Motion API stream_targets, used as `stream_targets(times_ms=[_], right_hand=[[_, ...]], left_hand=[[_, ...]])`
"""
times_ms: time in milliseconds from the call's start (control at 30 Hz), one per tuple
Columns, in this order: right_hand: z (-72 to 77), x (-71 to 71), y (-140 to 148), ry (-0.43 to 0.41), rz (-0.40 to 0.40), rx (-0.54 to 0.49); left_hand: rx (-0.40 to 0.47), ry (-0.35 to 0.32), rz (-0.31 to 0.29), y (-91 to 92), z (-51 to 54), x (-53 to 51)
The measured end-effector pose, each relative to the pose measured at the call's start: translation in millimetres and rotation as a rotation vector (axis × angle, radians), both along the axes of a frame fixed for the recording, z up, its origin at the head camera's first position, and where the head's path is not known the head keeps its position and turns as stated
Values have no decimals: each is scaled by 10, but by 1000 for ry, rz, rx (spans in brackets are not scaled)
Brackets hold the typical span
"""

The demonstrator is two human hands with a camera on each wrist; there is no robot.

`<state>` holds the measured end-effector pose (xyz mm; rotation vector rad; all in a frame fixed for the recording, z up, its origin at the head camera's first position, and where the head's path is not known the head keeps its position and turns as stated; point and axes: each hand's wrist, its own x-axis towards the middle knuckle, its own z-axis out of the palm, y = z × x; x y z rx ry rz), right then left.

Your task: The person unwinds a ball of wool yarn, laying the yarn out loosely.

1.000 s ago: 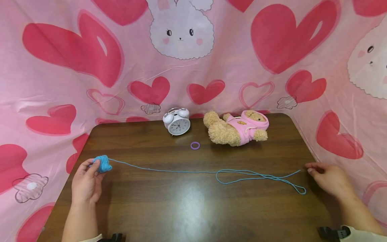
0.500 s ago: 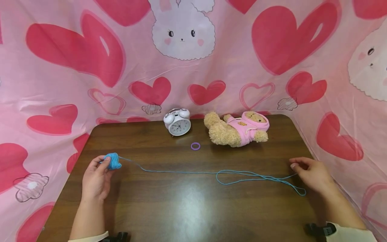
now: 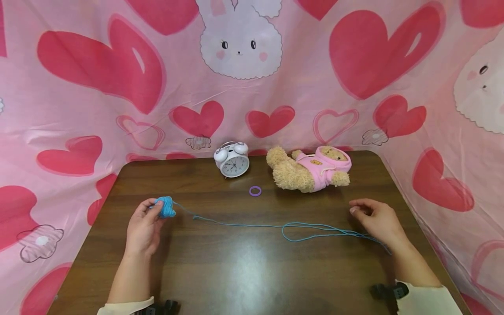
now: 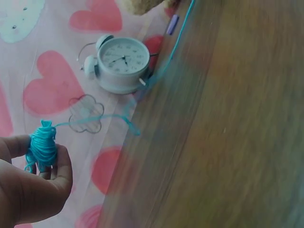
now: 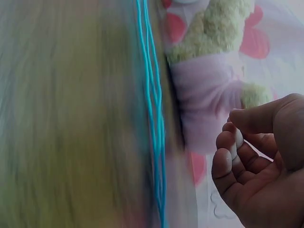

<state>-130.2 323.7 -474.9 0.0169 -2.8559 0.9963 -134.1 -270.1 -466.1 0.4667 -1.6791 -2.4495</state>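
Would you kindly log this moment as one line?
left hand: holds blue yarn bundle | right hand: holds nothing | yarn strand: looped on table

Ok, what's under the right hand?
From the head camera, strands of blue yarn on the table pass beneath the right hand. Whatever the hand covers there, including any loose end, can't be seen.

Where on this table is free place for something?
Front middle of the table, nearer than the yarn strand, is bare; so is the back left, up to the alarm clock. Crowded: back centre to right, with clock, purple ring and teddy bear.
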Motion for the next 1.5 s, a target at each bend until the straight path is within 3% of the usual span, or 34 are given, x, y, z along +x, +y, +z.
stream_targets(times_ms=[500, 833, 1500], right_hand=[[-42, -207, -534, -38, 93, -126], [-73, -313, -907, -31, 181, -231], [5, -355, -1664, -33, 335, -362]], left_hand=[[-69, -22, -102, 368, -25, -139], [-44, -19, -147, 680, -27, -221], [-45, -23, -258, 1306, -23, -296]])
